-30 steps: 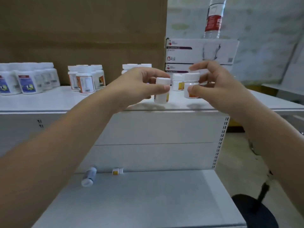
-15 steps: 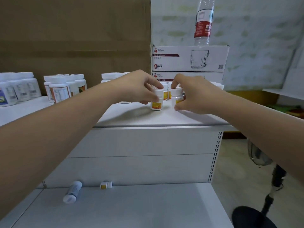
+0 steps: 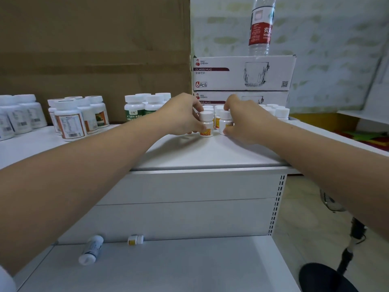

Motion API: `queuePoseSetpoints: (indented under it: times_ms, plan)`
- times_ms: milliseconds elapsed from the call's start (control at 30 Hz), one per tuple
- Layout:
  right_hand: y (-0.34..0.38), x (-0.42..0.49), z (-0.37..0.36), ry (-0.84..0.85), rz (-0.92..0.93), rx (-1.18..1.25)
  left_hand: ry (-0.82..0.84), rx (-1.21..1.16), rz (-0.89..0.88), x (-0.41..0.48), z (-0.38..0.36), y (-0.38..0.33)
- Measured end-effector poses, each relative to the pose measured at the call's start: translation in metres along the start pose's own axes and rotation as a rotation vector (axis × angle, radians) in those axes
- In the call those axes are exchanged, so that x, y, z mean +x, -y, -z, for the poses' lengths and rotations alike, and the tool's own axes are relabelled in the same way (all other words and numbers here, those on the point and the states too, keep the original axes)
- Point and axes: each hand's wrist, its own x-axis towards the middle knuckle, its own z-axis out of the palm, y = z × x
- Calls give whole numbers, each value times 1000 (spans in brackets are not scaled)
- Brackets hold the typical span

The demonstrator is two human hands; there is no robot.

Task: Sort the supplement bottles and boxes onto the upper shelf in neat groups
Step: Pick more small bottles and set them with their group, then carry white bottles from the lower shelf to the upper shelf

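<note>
On the upper shelf (image 3: 189, 153), right end, small bottles (image 3: 206, 123) airborne a second earlier stood grouped; left grip (image 3: 181, 116) and right grip (image 3: 248, 123) each pinched one.

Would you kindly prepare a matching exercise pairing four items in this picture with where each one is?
Items:
1. water bottle
2. long grey-labelled bottle
3. orange-labelled small bottle
4. green-labelled bottle

Places:
A. lying on the lower shelf
B. gripped by the left hand
C. standing on the mug boxes
D. standing untouched on the upper shelf

Pairs: 1-C, 2-A, 3-B, 4-D.
</note>
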Motion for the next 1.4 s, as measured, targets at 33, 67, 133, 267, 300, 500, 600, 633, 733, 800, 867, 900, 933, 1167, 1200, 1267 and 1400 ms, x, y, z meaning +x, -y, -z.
queuePoseSetpoints:
  times_ms: [33, 67, 133, 267, 300, 500, 600, 633, 733, 800, 867, 900, 933, 1167, 1200, 1267, 1400]
  plan:
    - [0, 0, -1, -7, -3, 4, -7, 11, -2, 1, -2, 2]
    - [1, 0, -3, -15, -5, 9, -17, 24, -3, 3, -3, 3]
    - [2, 0, -4, -29, -8, 11, -37, 67, -8, 5, -6, 6]
    - [4, -1, -4, -28, -12, -19, -42, 209, -50, 1, -7, 7]
    - [6, -2, -2, -17, -20, -27, -30, 233, -57, 0, -6, 7]
    - [17, -23, 19, 62, -84, -50, 124, 400, -35, -22, 18, 9]
    - [36, -40, 18, 99, -58, -36, 214, 458, 7, -46, 34, 14]
    - [44, -46, 17, 102, -47, -26, 231, 456, 19, -55, 40, 17]
    - [69, -64, 14, 110, -46, 31, 230, 476, 14, -90, 63, 25]
    - [86, -80, 14, 99, -57, 81, 211, 482, 23, -119, 81, 35]
    - [105, -96, 12, 65, -73, 131, 182, 466, 48, -152, 98, 50]
    - [115, -105, 11, 47, -85, 151, 153, 455, 58, -169, 106, 58]
    - [125, -114, 9, 27, -95, 162, 120, 446, 63, -186, 113, 68]
    - [194, -184, -20, -145, -115, 220, -212, 368, 65, -295, 139, 139]
    - [203, -193, -27, -156, -126, 243, -239, 357, 71, -309, 138, 152]
    - [215, -208, -42, -171, -143, 286, -255, 335, 96, -328, 133, 174]
    - [239, -227, -88, -121, -176, 346, -258, 260, 243, -369, 120, 224]
